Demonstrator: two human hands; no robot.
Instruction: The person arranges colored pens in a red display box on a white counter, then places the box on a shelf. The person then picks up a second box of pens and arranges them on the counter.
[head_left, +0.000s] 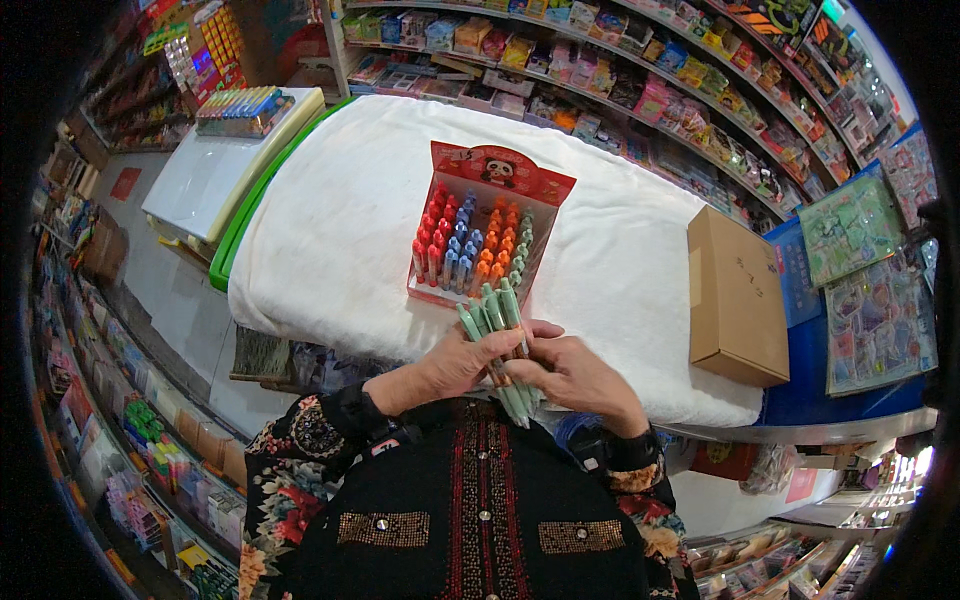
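Note:
A bunch of light green click pens (491, 311) is held between my two hands, near the front edge of the white cloth (337, 225). My left hand (450, 364) wraps around the bunch from the left, its thumb across the pens. My right hand (570, 371) has its fingers on the same bunch from the right. Just beyond the pens stands a red cardboard display box (525, 176) with a panda on its raised back. Rows of red pens (427, 240), blue pens (463, 244), orange pens (499, 244) and green pens (523, 244) stand upright inside it.
A closed brown cardboard box (739, 300) lies at the right end of the cloth, beside packaged sheets (881, 322) on a blue surface. On the left, a pack of colored items (244, 112) rests on a white-topped cabinet (202, 180). Stocked shelves (585, 75) run behind the table.

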